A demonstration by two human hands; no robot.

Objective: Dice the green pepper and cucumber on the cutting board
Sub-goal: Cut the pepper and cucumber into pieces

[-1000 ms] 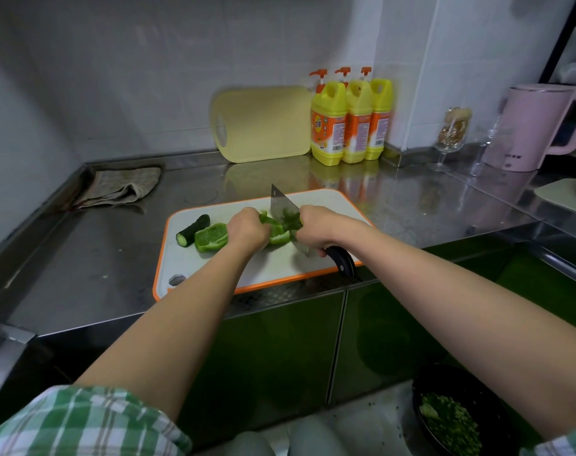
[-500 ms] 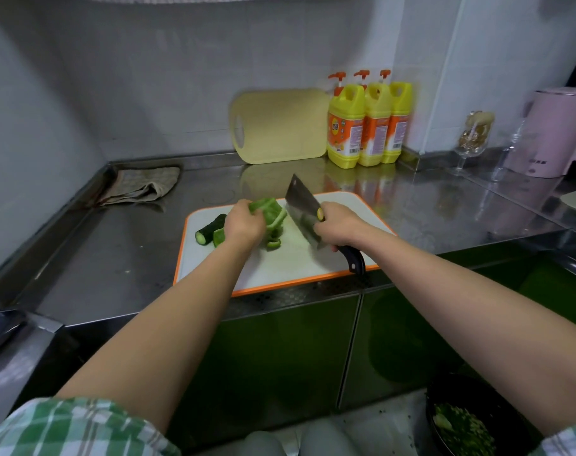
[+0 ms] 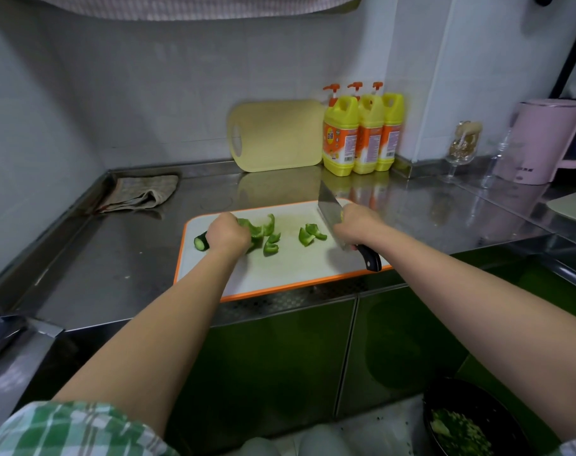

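So, steel table (image 3: 115, 258) first, running along the tiled walls. At its front edge, white cutting board (image 3: 280, 274) with an orange rim. Leaning on the back wall, a pale yellow board (image 3: 276, 136), three yellow pump bottles (image 3: 362, 133) just beside it, pink kettle (image 3: 540, 139) well off to the right. Black bowl (image 3: 484, 406) of chopped greens down low at bottom right, off the table. Crumpled cloth (image 3: 142, 192) at the table's back left.

Then the cleaver (image 3: 327, 205), blade tilted up and away over the board's right side, right hand (image 3: 355, 225) with fingers wrapped tight round the black handle. Over on the board's left part, left hand (image 3: 227, 236), knuckles up, fingers curled down and gripping a bunch of green pepper (image 3: 257, 230) strips. Few loose pepper pieces (image 3: 308, 236) mid-board, between both hands. Dark stub of cucumber (image 3: 200, 242) poking out just left of the left hand, pale cut end showing.
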